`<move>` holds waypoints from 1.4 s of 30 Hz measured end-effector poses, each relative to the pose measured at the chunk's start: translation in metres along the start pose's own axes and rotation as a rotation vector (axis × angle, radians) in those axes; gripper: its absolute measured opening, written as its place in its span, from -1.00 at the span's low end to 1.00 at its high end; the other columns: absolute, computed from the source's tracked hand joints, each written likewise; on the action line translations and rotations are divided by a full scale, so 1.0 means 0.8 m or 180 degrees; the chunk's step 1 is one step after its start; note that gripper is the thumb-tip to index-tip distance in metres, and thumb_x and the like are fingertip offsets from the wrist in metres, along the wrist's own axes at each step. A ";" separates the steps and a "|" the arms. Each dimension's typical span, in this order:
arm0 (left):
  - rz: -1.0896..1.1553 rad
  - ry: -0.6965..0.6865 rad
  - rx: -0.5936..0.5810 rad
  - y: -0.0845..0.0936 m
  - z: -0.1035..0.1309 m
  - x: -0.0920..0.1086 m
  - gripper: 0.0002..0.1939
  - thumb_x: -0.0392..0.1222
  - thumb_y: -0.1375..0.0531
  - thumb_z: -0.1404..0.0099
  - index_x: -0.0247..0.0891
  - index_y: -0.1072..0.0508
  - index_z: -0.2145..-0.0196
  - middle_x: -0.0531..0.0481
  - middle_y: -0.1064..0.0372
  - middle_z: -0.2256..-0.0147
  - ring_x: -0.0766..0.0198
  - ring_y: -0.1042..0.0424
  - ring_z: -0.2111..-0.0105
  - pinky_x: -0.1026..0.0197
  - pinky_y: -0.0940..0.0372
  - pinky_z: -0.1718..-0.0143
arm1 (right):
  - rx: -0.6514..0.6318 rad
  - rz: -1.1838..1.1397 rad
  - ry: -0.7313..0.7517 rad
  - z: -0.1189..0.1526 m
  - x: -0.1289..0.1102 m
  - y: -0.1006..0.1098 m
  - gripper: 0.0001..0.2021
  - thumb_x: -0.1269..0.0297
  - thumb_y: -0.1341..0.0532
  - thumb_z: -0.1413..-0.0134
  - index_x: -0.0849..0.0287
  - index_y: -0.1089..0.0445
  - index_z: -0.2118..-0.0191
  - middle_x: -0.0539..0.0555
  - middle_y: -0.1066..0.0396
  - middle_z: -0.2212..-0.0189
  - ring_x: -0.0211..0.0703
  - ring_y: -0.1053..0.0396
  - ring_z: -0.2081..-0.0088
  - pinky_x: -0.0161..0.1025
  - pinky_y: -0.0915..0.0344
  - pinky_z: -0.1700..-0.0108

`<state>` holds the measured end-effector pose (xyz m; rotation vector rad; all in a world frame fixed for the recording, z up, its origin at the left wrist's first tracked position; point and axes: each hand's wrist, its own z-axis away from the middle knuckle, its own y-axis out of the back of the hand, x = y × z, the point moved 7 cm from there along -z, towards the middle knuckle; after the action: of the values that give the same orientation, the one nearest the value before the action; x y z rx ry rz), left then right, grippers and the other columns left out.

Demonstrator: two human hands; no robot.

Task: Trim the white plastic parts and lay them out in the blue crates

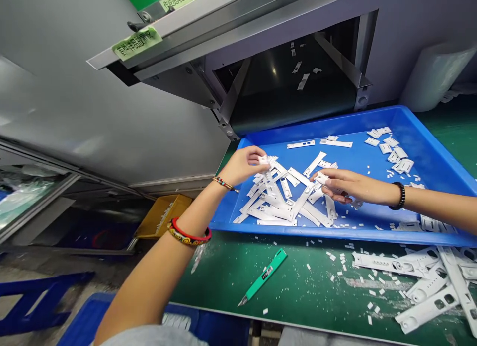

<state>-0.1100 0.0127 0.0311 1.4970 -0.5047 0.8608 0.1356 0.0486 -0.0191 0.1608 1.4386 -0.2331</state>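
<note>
Over the left part of a blue tray (439, 142), my left hand (244, 165) pinches a small white plastic part (264, 161) between thumb and fingers. My right hand (346, 184), palm partly up, is closed on another white part (321, 178) above the tray's middle. Beneath and between the hands lies a loose pile of long white strips (276, 207). Small white pieces (400, 155) are grouped at the tray's right side. What else my right fingers may hold is partly hidden.
A green cutter knife (261, 279) lies on the green table (298, 291) before the tray. More white strips (428, 281) and scraps are at the right front. Behind the tray is a dark conveyor belt (290, 88). A yellow bin (164, 217) stands lower left.
</note>
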 end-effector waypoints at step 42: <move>0.1707 0.0047 -0.0894 -0.143 0.016 0.070 -0.62 -0.16 -0.44 -0.03 -0.30 -0.51 0.19 -0.12 -0.50 0.15 0.21 -0.50 0.16 0.08 -0.40 0.01 | 0.0459 -0.0128 -0.0363 -0.010 0.019 0.018 -0.56 -0.16 -0.27 -0.02 0.14 -0.23 0.39 -0.17 -0.07 0.64 -0.39 0.02 0.62 -0.35 0.05 0.58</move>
<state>0.0136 0.0255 0.0002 1.1078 -1.0002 1.1566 0.1329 0.0635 -0.0356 0.2326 1.3127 -0.3738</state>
